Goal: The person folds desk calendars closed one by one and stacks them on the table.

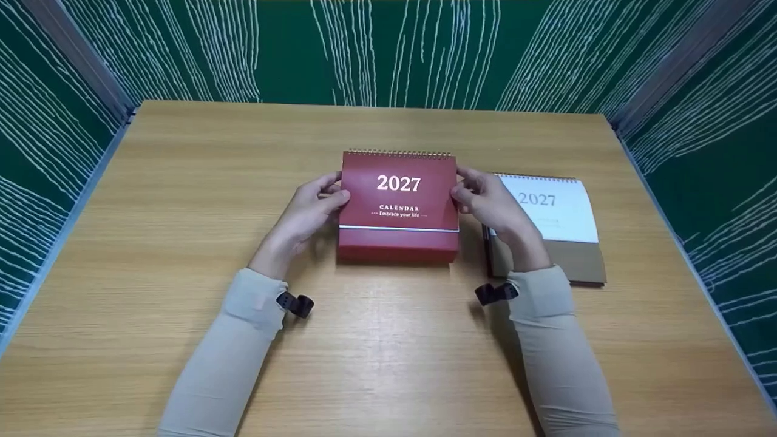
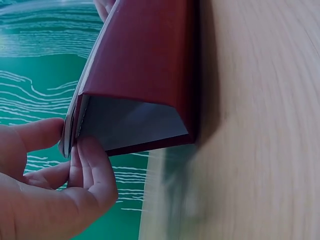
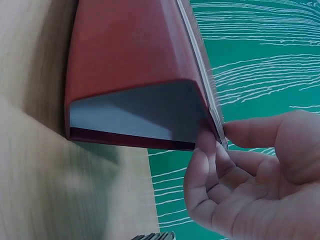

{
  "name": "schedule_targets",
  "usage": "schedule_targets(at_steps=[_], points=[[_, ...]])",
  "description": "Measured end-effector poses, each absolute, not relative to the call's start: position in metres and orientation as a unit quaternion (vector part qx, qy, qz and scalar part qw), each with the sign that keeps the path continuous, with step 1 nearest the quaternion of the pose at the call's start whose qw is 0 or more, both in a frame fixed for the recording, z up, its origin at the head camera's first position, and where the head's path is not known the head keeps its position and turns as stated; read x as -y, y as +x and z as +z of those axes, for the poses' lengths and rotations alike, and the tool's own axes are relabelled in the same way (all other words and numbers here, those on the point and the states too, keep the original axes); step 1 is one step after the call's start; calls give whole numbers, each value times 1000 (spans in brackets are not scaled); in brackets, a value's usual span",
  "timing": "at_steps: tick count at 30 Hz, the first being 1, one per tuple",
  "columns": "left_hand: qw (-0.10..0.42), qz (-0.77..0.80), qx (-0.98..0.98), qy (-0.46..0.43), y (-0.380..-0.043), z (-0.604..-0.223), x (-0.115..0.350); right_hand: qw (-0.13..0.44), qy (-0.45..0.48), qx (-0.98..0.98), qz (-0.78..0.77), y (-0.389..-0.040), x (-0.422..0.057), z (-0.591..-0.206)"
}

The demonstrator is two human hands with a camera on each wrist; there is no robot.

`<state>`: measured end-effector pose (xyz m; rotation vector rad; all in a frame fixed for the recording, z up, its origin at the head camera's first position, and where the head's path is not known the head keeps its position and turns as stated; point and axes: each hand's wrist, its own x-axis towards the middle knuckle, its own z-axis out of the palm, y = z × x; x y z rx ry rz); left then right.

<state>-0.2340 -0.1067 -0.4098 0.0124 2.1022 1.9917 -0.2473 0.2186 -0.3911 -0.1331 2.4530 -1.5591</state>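
Note:
A red desk calendar (image 1: 399, 194) marked 2027 stands on the table in the head view, its wire binding along the top. My left hand (image 1: 312, 209) pinches its left side edge, thumb on the front and fingers behind. On the opposite edge, my right hand (image 1: 495, 203) pinches in the same way. Through the open end in the left wrist view, the calendar's stand (image 2: 145, 75) shows a hollow, pale inside. The right wrist view shows the other open end of the red stand (image 3: 130, 55), with fingertips reaching inside it.
A second desk calendar (image 1: 555, 212), with a white page and brown base, stands to the right, partly behind my right hand and wrist. The wooden table (image 1: 182, 182) ends at a green wall (image 1: 291, 54) with white streaks. A black band with a camera (image 1: 295, 303) sits at my left wrist.

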Motion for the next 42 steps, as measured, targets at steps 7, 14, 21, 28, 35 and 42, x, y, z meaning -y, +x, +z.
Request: schedule_targets(at_steps=[7,14,21,28,35,42], points=[[125,694,-709,9,-236,-414,106,121,-40,-845,-519,-252,-213,-397],[143,708,-691,26,-236,-418,103,120,-45,-832,-540,-253,-213,-404],[144,703,-697,17,-237,-422,101,113,-40,-836,-535,-253,-208,-409],[140,685,-715,3,-237,-423,100,82,-47,-839,-537,-257,-200,-416],[142,681,-718,3,-238,-426,99,92,-48,-838,-535,-257,-197,-419],[139,668,-731,1,-237,-428,97,108,-37,-845,-523,-256,-192,-423]])
